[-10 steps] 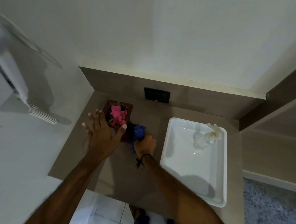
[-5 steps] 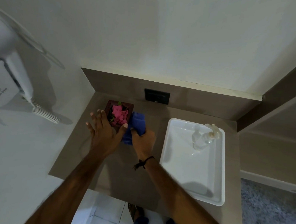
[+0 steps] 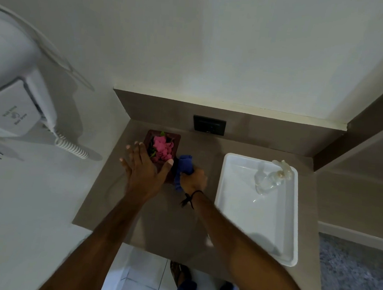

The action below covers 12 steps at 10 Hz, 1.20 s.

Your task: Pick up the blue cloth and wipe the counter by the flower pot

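Note:
A dark brown square flower pot (image 3: 175, 141) with pink flowers (image 3: 162, 148) stands at the back left of the brown counter (image 3: 105, 195). My left hand (image 3: 142, 169) rests against the pot's near side, fingers spread and thumb at its rim. Just right of the pot, my right hand (image 3: 193, 179) is closed on the bunched blue cloth (image 3: 184, 166), which is pressed onto the counter.
A white tray (image 3: 291, 219) holding a clear glass bottle (image 3: 268, 177) fills the counter's right side. A black wall socket (image 3: 209, 125) sits behind the pot. A white wall-mounted hair dryer (image 3: 17, 92) with a coiled cord hangs on the left wall. Tiled floor lies below.
My right hand has slid the cloth back and forth beside the pot, further back half a second ago and slightly nearer now. The left hand stays against the pot.

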Available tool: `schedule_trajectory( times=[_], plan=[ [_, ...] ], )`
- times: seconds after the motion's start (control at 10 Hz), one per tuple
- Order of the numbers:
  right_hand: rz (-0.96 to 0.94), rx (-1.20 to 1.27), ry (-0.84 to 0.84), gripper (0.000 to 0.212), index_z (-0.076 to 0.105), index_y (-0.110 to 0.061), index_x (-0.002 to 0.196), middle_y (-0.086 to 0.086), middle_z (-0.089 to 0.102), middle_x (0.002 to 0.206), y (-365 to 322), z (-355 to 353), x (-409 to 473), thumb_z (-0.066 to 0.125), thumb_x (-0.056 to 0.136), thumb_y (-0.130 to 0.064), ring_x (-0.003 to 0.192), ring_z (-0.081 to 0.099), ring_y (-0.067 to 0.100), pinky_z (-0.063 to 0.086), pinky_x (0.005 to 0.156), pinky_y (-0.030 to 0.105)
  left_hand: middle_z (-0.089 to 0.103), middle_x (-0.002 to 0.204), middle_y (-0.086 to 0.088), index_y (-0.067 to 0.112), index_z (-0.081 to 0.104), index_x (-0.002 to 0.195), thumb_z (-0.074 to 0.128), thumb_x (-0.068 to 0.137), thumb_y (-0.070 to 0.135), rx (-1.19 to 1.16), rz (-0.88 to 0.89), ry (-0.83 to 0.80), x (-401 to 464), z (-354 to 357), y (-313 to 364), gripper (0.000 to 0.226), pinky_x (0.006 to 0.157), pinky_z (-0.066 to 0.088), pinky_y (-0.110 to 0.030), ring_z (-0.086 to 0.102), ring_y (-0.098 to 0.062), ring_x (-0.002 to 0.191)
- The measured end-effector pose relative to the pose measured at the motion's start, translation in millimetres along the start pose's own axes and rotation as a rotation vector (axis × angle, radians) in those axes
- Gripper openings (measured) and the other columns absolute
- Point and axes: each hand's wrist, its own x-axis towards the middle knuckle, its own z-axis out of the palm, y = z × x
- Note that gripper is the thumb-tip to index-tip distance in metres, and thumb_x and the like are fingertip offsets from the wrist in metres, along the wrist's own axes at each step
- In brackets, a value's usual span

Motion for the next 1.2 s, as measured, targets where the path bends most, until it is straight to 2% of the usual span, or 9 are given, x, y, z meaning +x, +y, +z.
schedule_trajectory(
  times=[0.1, 0.3, 0.5, 0.6, 0.7, 0.8, 0.9, 1.0, 1.2],
  plan=[
    [-0.057, 0.087, -0.038, 0.01, 0.068, -0.001, 0.086, 0.012, 0.066, 0.074, -11, -7, -8, 0.059, 0.084, -0.006, 0.065, 0.06, 0.022, 0.05, 0.058, 0.028, -0.001, 0.17, -0.017, 0.003, 0.0, 0.159, 0.035, 0.077, 0.078, -0.001, -0.013, -0.013, 0, -3, 2, 0.116, 0.121, -0.015, -0.054, -0.014, -0.032, 0.157],
    [-0.003, 0.417, -0.151, 0.017, 0.063, -0.022, 0.072, -0.004, 0.066, 0.073, -30, -42, -15, 0.072, 0.084, -0.014, 0.071, 0.064, 0.016, 0.05, 0.061, 0.025, 0.003, 0.17, -0.019, 0.005, 0.003, 0.159, 0.049, 0.087, 0.069, 0.025, -0.056, -0.041, -2, -11, 8, 0.107, 0.123, -0.012, -0.058, -0.009, -0.039, 0.156],
    [-0.012, 0.47, -0.228, 0.036, 0.061, -0.012, 0.122, 0.006, 0.065, 0.119, -24, -102, -24, 0.071, 0.089, -0.02, 0.103, 0.06, 0.023, 0.049, 0.089, 0.037, 0.022, 0.165, -0.023, 0.004, 0.022, 0.156, 0.056, 0.092, 0.05, 0.048, 0.153, 0.19, -18, -26, 46, 0.086, 0.123, 0.007, -0.056, 0.016, -0.046, 0.153],
    [0.026, 0.496, -0.245, 0.026, 0.06, -0.006, 0.122, 0.024, 0.061, 0.134, 1, -125, -31, 0.058, 0.097, -0.011, 0.119, 0.062, 0.036, 0.048, 0.107, 0.048, 0.061, 0.126, -0.019, 0.005, 0.049, 0.134, 0.055, 0.095, 0.036, -0.354, 0.291, 0.066, -46, 0, 81, 0.05, 0.1, 0.053, -0.049, 0.063, -0.031, 0.114],
    [0.125, 0.512, -0.126, 0.037, 0.057, 0.004, 0.129, 0.029, 0.062, 0.131, 35, -144, -34, 0.058, 0.094, -0.007, 0.123, 0.059, 0.043, 0.046, 0.109, 0.053, 0.064, 0.109, -0.006, 0.016, 0.048, 0.116, 0.061, 0.094, 0.016, -0.604, 0.18, -0.218, -70, 41, 103, 0.025, 0.075, 0.057, -0.022, 0.069, -0.008, 0.09],
    [0.209, 0.426, -0.012, 0.03, 0.069, 0.002, 0.112, 0.026, 0.072, 0.113, 78, -166, -39, 0.068, 0.083, -0.007, 0.109, 0.067, 0.042, 0.054, 0.099, 0.053, 0.056, 0.105, -0.008, 0.016, 0.037, 0.108, 0.06, 0.092, 0.0, -0.662, 0.123, -0.42, -85, 88, 107, 0.033, 0.079, 0.057, -0.031, 0.064, -0.018, 0.088],
    [0.27, 0.217, 0.039, 0.029, 0.074, -0.005, 0.103, 0.017, 0.076, 0.103, 117, -175, -42, 0.076, 0.077, -0.017, 0.1, 0.071, 0.035, 0.059, 0.091, 0.043, 0.053, 0.096, -0.014, 0.012, 0.038, 0.098, 0.057, 0.089, -0.004, -0.49, 0.166, -0.495, -97, 125, 109, 0.027, 0.081, 0.054, -0.041, 0.057, -0.028, 0.088],
    [0.285, -0.016, 0.076, 0.035, 0.072, -0.01, 0.106, 0.01, 0.074, 0.099, 137, -176, -43, 0.077, 0.076, -0.027, 0.089, 0.069, 0.027, 0.056, 0.076, 0.032, 0.056, 0.101, -0.019, 0.002, 0.041, 0.106, 0.052, 0.087, -0.007, -0.34, 0.158, -0.547, -106, 145, 116, 0.024, 0.07, 0.046, -0.014, 0.059, -0.03, 0.095],
    [0.128, -0.179, 0.255, 0.037, 0.069, -0.008, 0.106, 0.008, 0.074, 0.094, 137, -190, -49, 0.074, 0.077, -0.029, 0.083, 0.068, 0.025, 0.058, 0.075, 0.033, 0.052, 0.132, -0.018, 0.003, 0.042, 0.128, 0.055, 0.092, 0.007, -0.094, 0.224, -0.545, -108, 149, 134, 0.039, 0.094, 0.051, -0.035, 0.059, -0.031, 0.117]
  ],
)
